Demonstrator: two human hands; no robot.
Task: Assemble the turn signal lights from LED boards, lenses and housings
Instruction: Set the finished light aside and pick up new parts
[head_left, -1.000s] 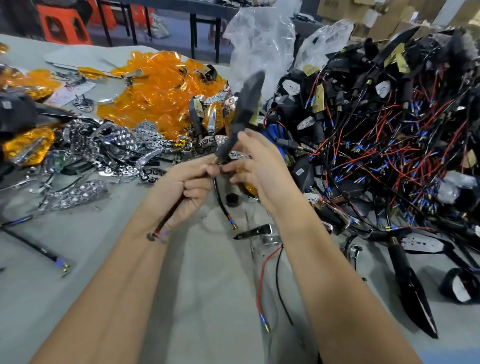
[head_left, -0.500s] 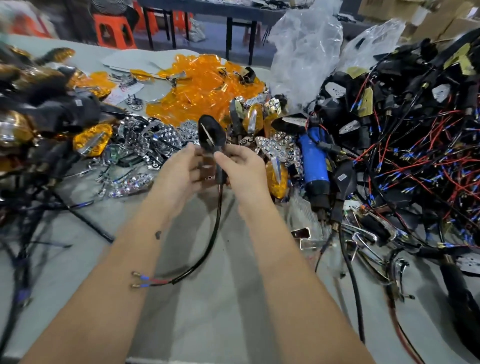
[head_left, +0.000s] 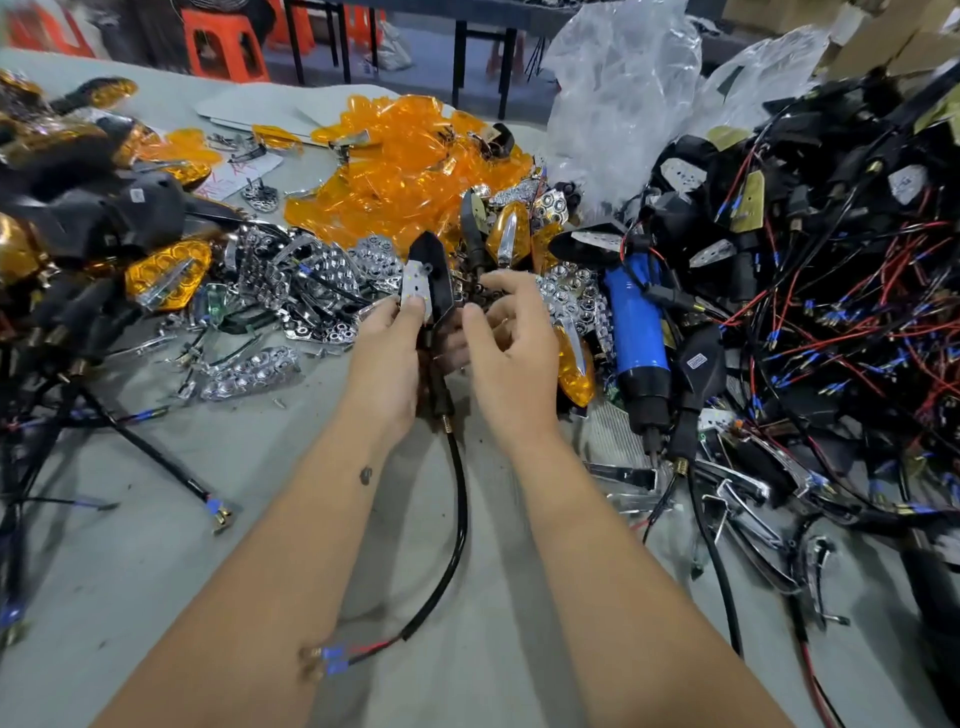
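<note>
The left hand (head_left: 387, 358) grips a black housing (head_left: 434, 278) at frame centre, thumb pressing a white LED board (head_left: 417, 285) into its open face. The right hand (head_left: 511, 353) sits just beside it, fingers loosely curled and holding nothing; whether they touch the housing cannot be told. A black sheathed cable (head_left: 457, 525) hangs from the housing stem onto the grey worktop (head_left: 156, 571) and ends in red and black leads with blue crimp terminals (head_left: 332, 657).

The housing is a pointed, rigid plastic shell and probably light. It is best held by the stem, which leaves the face open. The board is thin and flat and likely brittle: press its edges, not the LEDs. The cable is limp and may snag.

Amber lenses (head_left: 410, 171), glossy and translucent, lie heaped at upper centre; they look slippery and easily scratched. Chromed, dimpled reflectors (head_left: 311, 280) lie left of centre. A blue screwdriver (head_left: 636, 332) lies right of centre, beside a tangle of wired housings (head_left: 831, 260).
</note>
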